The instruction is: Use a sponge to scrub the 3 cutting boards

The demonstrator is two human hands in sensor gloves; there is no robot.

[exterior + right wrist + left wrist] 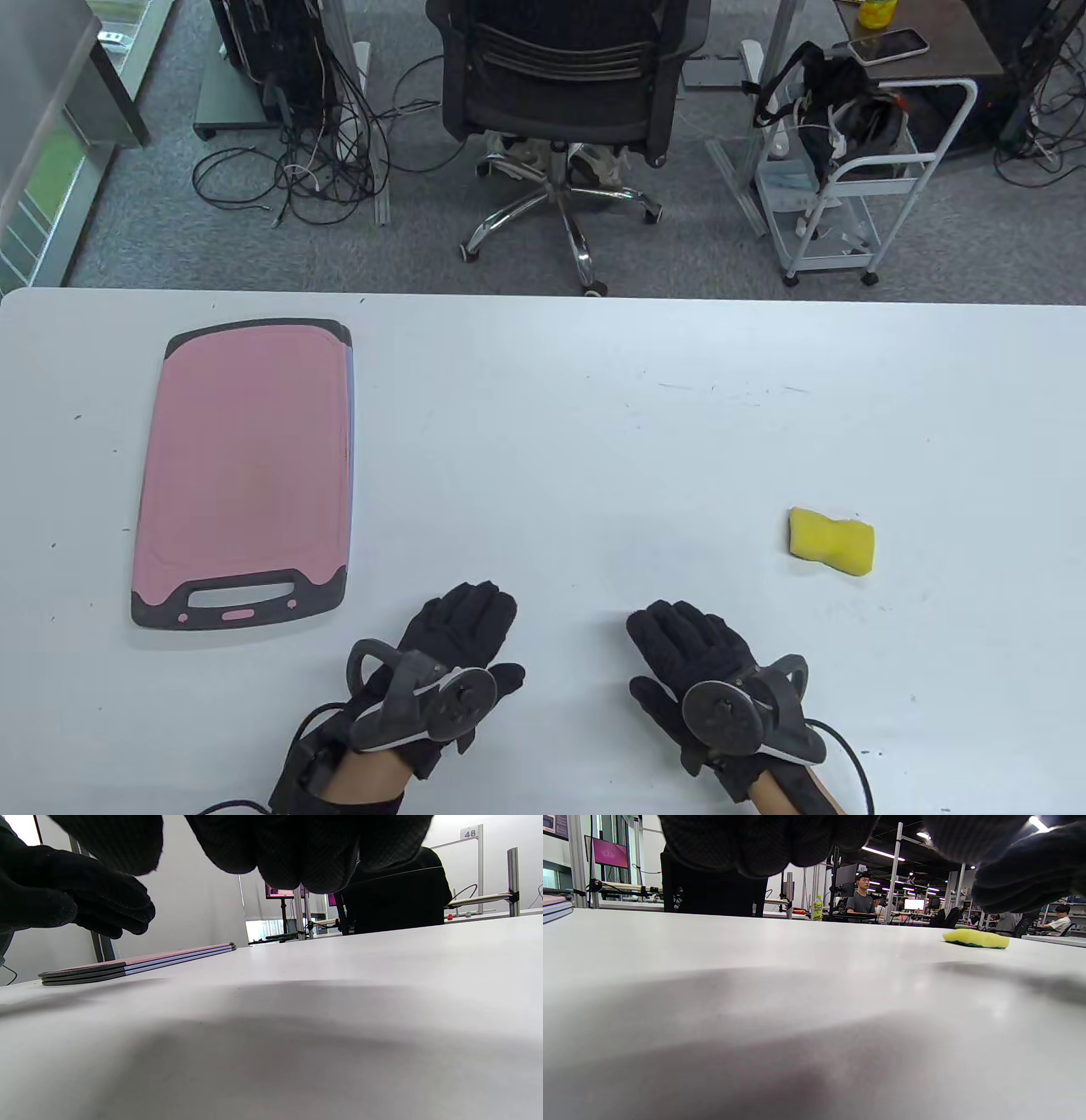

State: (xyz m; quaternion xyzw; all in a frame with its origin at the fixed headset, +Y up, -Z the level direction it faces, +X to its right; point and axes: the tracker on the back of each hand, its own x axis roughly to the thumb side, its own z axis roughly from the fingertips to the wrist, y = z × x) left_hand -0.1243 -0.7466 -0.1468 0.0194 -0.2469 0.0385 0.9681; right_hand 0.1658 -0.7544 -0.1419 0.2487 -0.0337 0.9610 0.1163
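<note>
An open-plan lab or office workspace is showing here: a black office chair (564,85) and a white wheeled cart (857,182) are standing on grey carpet beyond the white table (594,407), with loose cables (297,170) trailing nearby. Seated people (861,902) are working at rows of desks with monitors (914,904) under ceiling strip lights (882,853).

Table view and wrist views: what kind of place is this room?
Probably a lab or shared office workspace, not a kitchen: an office chair and tangled cables stand behind the white table, with seated people at monitors.
</note>
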